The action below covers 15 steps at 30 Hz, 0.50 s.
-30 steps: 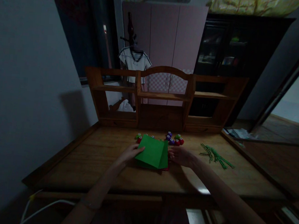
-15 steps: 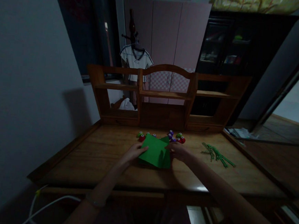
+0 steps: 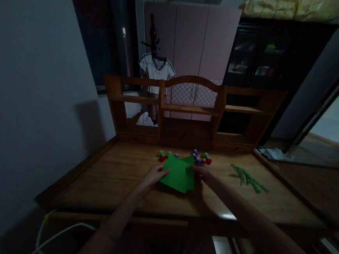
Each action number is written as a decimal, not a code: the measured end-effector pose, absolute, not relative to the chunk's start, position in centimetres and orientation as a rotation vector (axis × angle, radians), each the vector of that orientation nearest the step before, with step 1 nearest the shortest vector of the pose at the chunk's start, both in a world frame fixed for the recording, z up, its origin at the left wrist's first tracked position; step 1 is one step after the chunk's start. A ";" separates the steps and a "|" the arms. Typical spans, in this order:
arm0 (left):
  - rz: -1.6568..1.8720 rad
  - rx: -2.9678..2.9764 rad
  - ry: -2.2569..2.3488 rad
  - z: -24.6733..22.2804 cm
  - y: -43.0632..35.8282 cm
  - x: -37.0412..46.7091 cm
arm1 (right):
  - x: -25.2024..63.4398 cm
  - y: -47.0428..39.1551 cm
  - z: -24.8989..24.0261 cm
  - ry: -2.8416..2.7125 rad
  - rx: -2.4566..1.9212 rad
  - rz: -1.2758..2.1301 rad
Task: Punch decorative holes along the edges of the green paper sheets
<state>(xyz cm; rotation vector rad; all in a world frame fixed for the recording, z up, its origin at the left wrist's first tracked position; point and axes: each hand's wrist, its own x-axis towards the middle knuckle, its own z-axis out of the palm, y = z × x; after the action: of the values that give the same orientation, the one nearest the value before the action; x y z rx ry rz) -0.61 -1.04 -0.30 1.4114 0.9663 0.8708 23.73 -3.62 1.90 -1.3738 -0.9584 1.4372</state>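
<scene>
Several green paper sheets (image 3: 177, 175) overlap at slightly different angles, held low over the desk. My left hand (image 3: 154, 175) grips their left edge, thumb on top and fingers beneath. At the right edge, my right hand (image 3: 199, 170) pinches the sheets near their upper corner. Just behind the paper are small round red, green and purple pieces with eye-like white dots, including a red piece (image 3: 162, 157) on the left and a purple piece (image 3: 195, 152) on the right. The paper's top edge partly hides some of them.
A bunch of thin green twisted strips (image 3: 249, 178) lies on the right of the wooden desk (image 3: 103, 176). A wooden shelf unit (image 3: 190, 110) stands along its back edge. A white cable (image 3: 61, 232) hangs at the lower left.
The sheets have shifted against each other, and the top one now lies flatter over those below. Both hands keep hold of them. The whole view has moved slightly.
</scene>
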 end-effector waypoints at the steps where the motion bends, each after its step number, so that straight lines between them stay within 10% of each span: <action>1: 0.870 1.404 0.961 -0.4 -1.1 -0.5 | 23.6 -3.9 1.7 -0.950 -1.376 1.442; 15: 1.769 0.482 0.988 -0.2 -7.1 -5.3 | 23.6 -9.4 0.7 -0.928 -1.246 1.388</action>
<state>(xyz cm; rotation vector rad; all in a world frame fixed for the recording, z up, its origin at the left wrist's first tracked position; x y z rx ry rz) -5.26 -7.06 -0.23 0.4823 0.9876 1.7685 23.63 -9.38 0.71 -1.2459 -0.9276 1.3880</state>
